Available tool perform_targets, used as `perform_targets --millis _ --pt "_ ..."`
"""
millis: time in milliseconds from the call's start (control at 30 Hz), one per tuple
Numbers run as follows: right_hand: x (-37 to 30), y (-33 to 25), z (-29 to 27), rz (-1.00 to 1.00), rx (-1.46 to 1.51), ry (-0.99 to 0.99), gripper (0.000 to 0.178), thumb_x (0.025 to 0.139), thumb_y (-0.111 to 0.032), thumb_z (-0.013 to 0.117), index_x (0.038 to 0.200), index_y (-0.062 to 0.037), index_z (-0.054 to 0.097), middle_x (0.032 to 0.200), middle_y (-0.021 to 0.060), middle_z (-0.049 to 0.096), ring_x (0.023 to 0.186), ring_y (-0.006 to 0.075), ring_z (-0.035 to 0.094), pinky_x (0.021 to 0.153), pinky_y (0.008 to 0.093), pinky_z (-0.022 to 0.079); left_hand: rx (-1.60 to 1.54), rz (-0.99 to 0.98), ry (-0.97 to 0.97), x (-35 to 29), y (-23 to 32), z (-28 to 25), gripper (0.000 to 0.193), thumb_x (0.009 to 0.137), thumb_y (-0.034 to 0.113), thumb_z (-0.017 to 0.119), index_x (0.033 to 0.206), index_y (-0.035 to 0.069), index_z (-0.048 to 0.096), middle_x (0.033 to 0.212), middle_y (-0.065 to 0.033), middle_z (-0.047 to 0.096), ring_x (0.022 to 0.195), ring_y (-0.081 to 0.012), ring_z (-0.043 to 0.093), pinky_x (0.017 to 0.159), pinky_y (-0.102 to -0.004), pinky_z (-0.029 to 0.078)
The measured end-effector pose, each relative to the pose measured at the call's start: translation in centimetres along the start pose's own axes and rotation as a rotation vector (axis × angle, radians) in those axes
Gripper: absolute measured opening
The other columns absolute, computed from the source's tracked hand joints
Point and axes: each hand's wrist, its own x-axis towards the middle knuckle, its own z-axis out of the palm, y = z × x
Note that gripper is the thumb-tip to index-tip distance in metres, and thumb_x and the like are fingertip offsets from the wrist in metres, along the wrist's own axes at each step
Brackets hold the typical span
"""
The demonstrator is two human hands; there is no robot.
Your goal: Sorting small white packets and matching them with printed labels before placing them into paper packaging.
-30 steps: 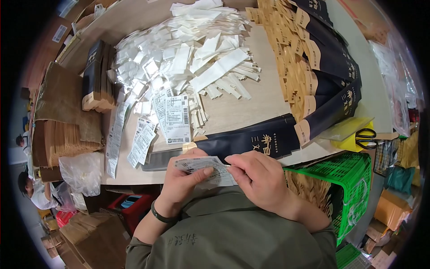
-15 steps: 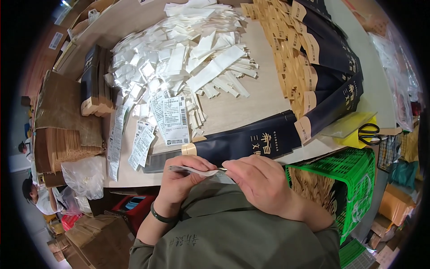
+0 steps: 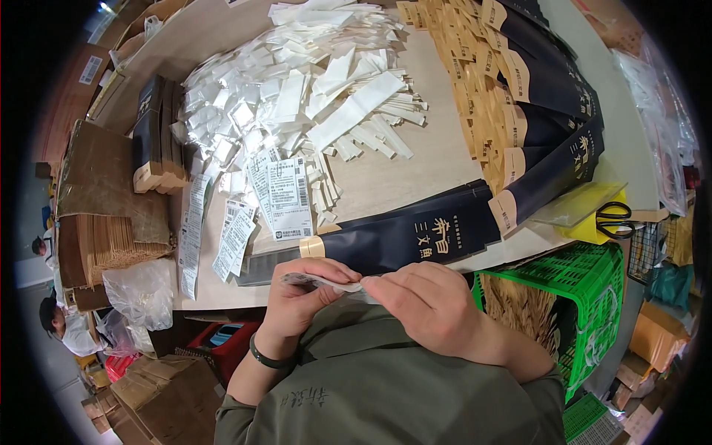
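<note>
Close to my body, at the table's near edge, my left hand (image 3: 293, 311) grips a printed label sheet (image 3: 311, 281) between thumb and fingers. The fingers of my right hand (image 3: 437, 305) are pinched together at the sheet's right end, touching or nearly touching my left fingertips. Whether a small piece is between those right fingers is hidden. Just beyond both hands lies a short stack of dark blue sleeve packages (image 3: 393, 241) with tan ends. Further label sheets (image 3: 291, 200) lie to the left, beside a heap of white paper-wrapped strips and small packets (image 3: 297, 89).
Tan and navy packages (image 3: 512, 111) fan out along the right side. Scissors (image 3: 614, 220) sit in a yellow holder (image 3: 586, 226). A green crate (image 3: 593, 297) of brown pieces stands at lower right. Cardboard boxes (image 3: 104, 174) and a clear bag (image 3: 139, 289) are left. Two people are far left.
My right fingertips have shifted slightly left along the label sheet, closer to my left hand. The left hand keeps its grip in nearly the same place.
</note>
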Motion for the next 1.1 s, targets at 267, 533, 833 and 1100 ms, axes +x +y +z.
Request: perform_targets --millis 267,533,833,1100 --pt "-0.1 0.0 0.1 0.002 -0.018 -0.012 0.035 0.074 0.001 0.07 0.108 0.0022 0.063 0.082 0.0117 0.066 0.07 0.0251 0.066 0.059 0.0328 0.053 0.125 -0.013 -0.01 0.1 0.8 0.5 0.017 0.081 -0.011 0.069 0.096 -0.002 0.07 0.102 -0.0149 0.068 0.096 -0.0218 0.065 0.087 -0.0333 0.052" --pt "-0.1 0.8 0.2 0.339 0.318 -0.126 0.036 0.077 -0.002 0.076 0.11 -0.0013 0.062 0.079 0.0095 0.065 0.07 0.0199 0.066 0.062 0.0293 0.053 0.283 -0.072 -0.043 0.3 0.7 0.7 0.015 0.082 -0.001 0.073 0.097 0.001 0.072 0.094 -0.005 0.06 0.083 -0.0132 0.057 0.074 -0.0255 0.045" --pt "-1.6 3.2 1.4 0.904 1.032 -0.349 0.023 0.087 -0.004 0.071 0.107 0.0018 0.061 0.088 0.0047 0.067 0.077 0.0076 0.062 0.069 0.0246 0.052 0.08 -0.202 -0.028 0.7 0.5 1.5 0.023 0.087 0.007 0.073 0.106 0.001 0.062 0.096 -0.0031 0.063 0.086 -0.0095 0.057 0.075 -0.0248 0.046" --pt "-0.5 2.5 2.8 0.581 0.313 -0.065 0.044 0.081 -0.011 0.077 0.119 -0.0025 0.057 0.118 0.0134 0.059 0.102 0.0214 0.061 0.083 0.032 0.052 -0.203 -0.262 0.426 1.0 -1.2 1.2 0.033 0.098 0.009 0.056 0.13 0.002 0.051 0.115 -0.0075 0.065 0.104 -0.0161 0.062 0.088 -0.0313 0.051"
